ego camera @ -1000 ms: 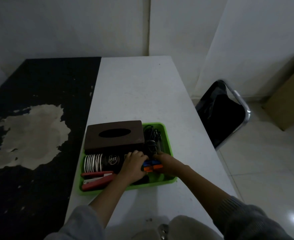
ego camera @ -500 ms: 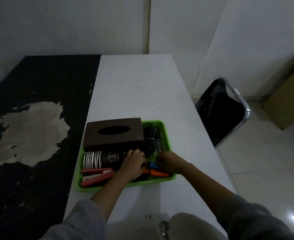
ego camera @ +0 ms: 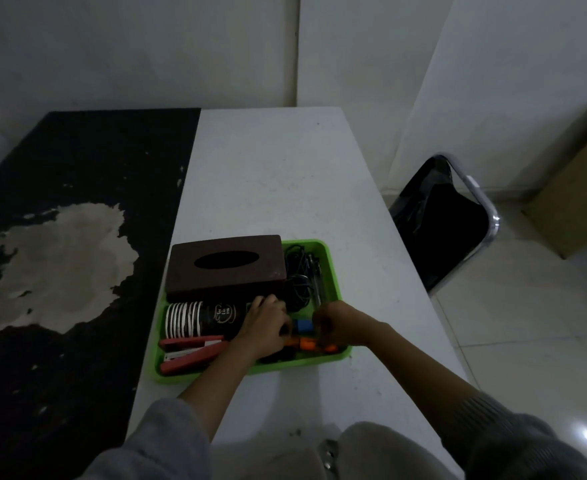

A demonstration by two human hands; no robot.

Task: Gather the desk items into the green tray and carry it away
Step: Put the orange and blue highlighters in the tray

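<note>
The green tray (ego camera: 333, 265) sits on the white table near its front edge. Inside lie a brown tissue box (ego camera: 228, 266), a stack of dark paper cups (ego camera: 202, 318) on its side, a red stapler (ego camera: 191, 355), a tangle of black cable (ego camera: 297, 282) and blue and orange markers (ego camera: 307, 336). My left hand (ego camera: 266, 327) rests in the tray over the cups' end, its fingers curled beside the markers. My right hand (ego camera: 337, 323) is closed around the markers' right ends. What lies under both hands is hidden.
The white table (ego camera: 278, 181) stretches away behind the tray. A black table with worn pale patches (ego camera: 63, 244) adjoins it on the left. A black chair with a chrome frame (ego camera: 447, 223) stands to the right, a cardboard box (ego camera: 583, 188) beyond it.
My right hand has drawn back toward the tray's front right, the markers now lying lower in the tray. My left hand stays over the cups. The view has shifted slightly.
</note>
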